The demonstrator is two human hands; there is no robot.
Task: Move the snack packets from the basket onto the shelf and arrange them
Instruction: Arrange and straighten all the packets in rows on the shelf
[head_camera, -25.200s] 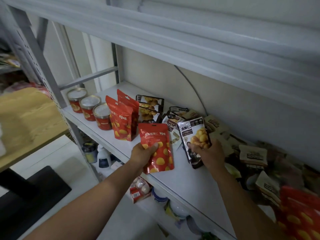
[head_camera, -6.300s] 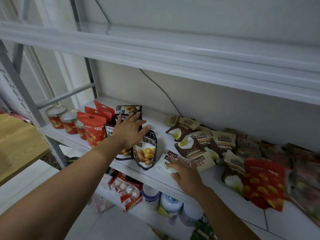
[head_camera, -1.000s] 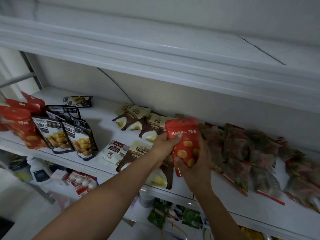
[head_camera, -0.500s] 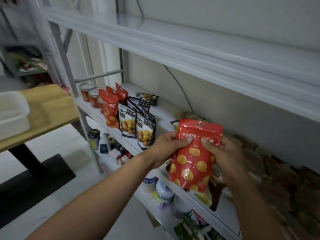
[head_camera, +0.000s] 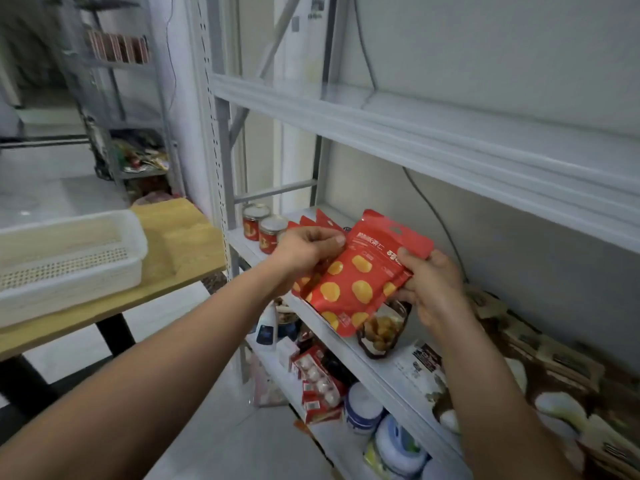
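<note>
While you hold it up in front of the shelf (head_camera: 379, 370), the red snack packet (head_camera: 360, 278) sits tilted between your hands, yellow spots facing you, top corner leaning to the right. Your left hand (head_camera: 306, 249) pinches the upper left edge, thumb on the front, fingers curled in behind. Your right hand (head_camera: 431, 284) has the right edge, thumb pressed over the printed band and the other fingers wrapped round the back. So both hands are closed on that one packet, and it's carried over the front part of the shelf; whether its lower corner touches the board, I can't tell.

Behind your left hand, a row of red packets (head_camera: 311, 220) stands upright on the shelf, only the tops showing. Beyond them, at the shelf's left end, two red-labelled jars (head_camera: 257, 224) with metal lids stand side by side. Just below the held packet, a dark packet (head_camera: 381, 332) showing yellow nuts stands near the shelf's front edge. Off to your right, brown-and-cream packets (head_camera: 557, 370) lie heaped along the shelf, blurred.

Over on your left, the white perforated basket (head_camera: 69, 268) rests on the wooden desk (head_camera: 187, 244), well apart from the packet. On the lower shelf sit a white bottle (head_camera: 267, 327), a red box (head_camera: 317, 379) and white tubs (head_camera: 362, 408).
</note>
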